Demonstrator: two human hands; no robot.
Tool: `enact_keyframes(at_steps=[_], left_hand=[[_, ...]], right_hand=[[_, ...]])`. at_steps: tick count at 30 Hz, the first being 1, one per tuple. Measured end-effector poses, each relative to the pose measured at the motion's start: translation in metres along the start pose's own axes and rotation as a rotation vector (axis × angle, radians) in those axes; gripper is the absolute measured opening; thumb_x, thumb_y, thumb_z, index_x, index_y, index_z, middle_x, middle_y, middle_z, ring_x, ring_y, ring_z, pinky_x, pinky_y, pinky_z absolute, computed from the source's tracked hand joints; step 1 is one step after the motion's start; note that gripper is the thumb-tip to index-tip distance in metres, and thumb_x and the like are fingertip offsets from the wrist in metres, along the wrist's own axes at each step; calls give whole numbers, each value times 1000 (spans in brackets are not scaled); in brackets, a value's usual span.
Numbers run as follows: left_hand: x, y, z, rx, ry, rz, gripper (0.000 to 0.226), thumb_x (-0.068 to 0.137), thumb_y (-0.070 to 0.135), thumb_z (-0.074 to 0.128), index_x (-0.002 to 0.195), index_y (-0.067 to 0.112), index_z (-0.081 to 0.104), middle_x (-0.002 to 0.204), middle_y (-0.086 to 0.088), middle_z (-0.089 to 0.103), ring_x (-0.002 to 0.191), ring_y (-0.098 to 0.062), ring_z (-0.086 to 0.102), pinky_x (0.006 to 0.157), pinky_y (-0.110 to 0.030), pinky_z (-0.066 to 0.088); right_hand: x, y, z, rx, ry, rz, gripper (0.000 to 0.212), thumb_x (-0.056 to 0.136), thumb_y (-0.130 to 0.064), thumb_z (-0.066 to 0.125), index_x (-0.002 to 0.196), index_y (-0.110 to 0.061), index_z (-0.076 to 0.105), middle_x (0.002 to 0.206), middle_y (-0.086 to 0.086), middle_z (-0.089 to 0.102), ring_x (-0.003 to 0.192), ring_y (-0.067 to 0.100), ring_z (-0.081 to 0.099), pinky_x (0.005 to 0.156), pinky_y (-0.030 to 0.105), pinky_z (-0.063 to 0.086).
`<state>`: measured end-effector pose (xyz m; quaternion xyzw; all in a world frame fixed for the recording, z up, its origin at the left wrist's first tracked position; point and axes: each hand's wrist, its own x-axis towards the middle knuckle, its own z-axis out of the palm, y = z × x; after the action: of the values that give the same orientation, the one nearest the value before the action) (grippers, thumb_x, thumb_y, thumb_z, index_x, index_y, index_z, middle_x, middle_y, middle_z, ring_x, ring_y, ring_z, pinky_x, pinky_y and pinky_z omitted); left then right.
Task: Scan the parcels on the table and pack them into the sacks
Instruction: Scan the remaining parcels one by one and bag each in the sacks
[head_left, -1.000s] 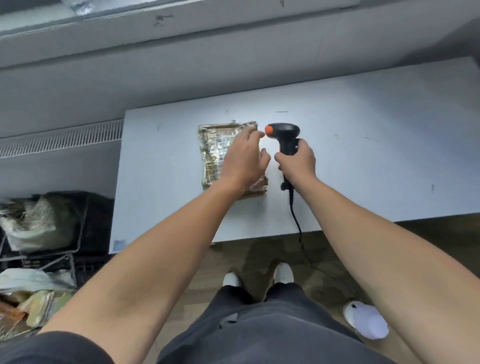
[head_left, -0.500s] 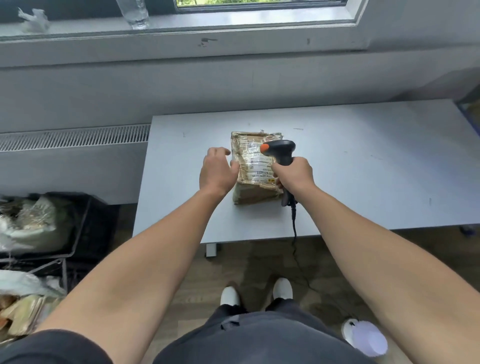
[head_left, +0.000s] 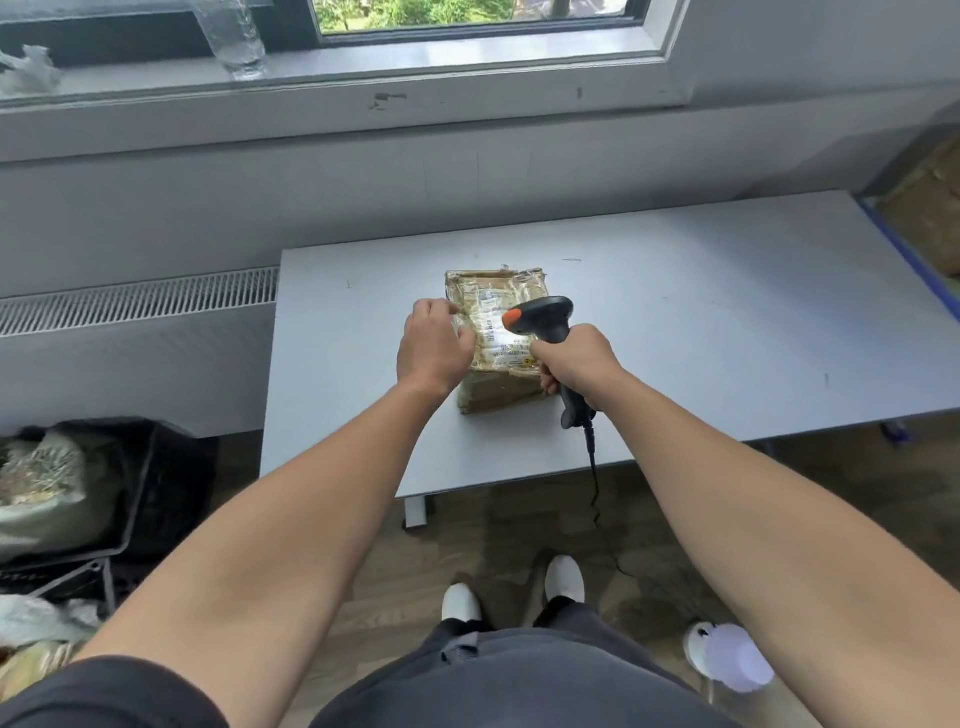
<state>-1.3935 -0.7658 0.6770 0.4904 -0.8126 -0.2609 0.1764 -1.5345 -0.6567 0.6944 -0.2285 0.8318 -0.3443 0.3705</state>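
The scanning step is in hand. A brown cardboard parcel wrapped in glossy clear tape (head_left: 491, 293) lies flat near the middle of the pale grey rectangular table (head_left: 701, 312), a little toward its near edge. The right hand (head_left: 576, 364) is wrapped tight round the handle of a black pistol-shaped barcode scanner with an orange tip (head_left: 545, 314). The scanner's head hangs just over the parcel's top, and its black cable (head_left: 592, 467) drops past the table's near edge. The left hand (head_left: 431, 348) steadies the parcel's left edge, fingers curled on it and thumb lying over the top.

A white printed label with barcode lines covers most of the top face, crinkled under tape that catches glare. The next move probably calls for a clean read of that label. After that the parcel would go off the table toward the pale woven sack (head_left: 41, 483) in the black frame beyond the table's left end.
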Motion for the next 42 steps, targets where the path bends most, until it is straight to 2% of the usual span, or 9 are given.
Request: enact_keyframes(at_steps=[4,8,11,18,24,31,34,36,42], left_hand=[[4,16,10,19,8,74,39,93,19,53,130,8,53,132,-11,50,120,-25,50,100,-36,42],[11,38,29,37,13,200,40,91,19,55,129,7,53,129,-12,53,119,-28,50,101,-39,42],[13,63,48,36,-35,295,41,91,18,54,130,5,52,131,-13,53,120,-29,51,101,-40,42],[7,110,104,161,-240,507,46,88,17,54,132,2,52,132,-17,52,111,-36,57,93,-44,48],[8,137,152,190,-446,441,48,95,22,50,141,9,43,142,-12,44,122,-30,50,100,-41,43],[8,147,196,241,-546,331,50,96,25,48,143,9,39,143,-12,42,124,-29,48,99,-40,41],[13,153,209,242,-517,318,47,95,23,49,140,8,43,140,-12,45,121,-31,49,98,-41,43],[18,159,215,233,-466,310,44,95,19,48,136,7,46,138,-14,47,118,-32,51,96,-43,44],[33,166,202,233,-320,318,43,91,8,46,134,3,50,138,-15,49,117,-35,53,92,-43,43]], right_hand=[[3,5,-11,59,58,-17,19,85,-17,60,95,-1,63,69,10,68,54,20,65,72,37,60],[13,15,-32,229,173,-23,36,85,-21,66,113,-11,46,99,12,69,76,28,72,78,46,61],[25,29,-52,206,278,1,39,88,-27,66,121,-14,48,107,0,60,93,24,61,80,36,49],[59,88,-89,307,298,278,29,88,-23,70,108,-10,54,105,7,62,100,29,61,87,39,53],[81,126,-107,273,311,324,31,89,-24,71,110,-16,49,106,2,56,106,28,60,94,40,52],[104,150,-124,208,290,282,40,90,-22,69,125,-10,51,117,3,61,99,19,55,79,26,40],[113,155,-133,174,319,274,54,91,-22,66,138,-9,44,132,8,58,117,26,56,83,27,40],[117,154,-140,110,343,248,65,90,-24,65,147,-10,37,145,10,47,129,29,48,98,33,42],[132,108,-146,1,431,1,58,92,-33,62,144,-14,44,150,5,38,135,28,36,107,37,38]])
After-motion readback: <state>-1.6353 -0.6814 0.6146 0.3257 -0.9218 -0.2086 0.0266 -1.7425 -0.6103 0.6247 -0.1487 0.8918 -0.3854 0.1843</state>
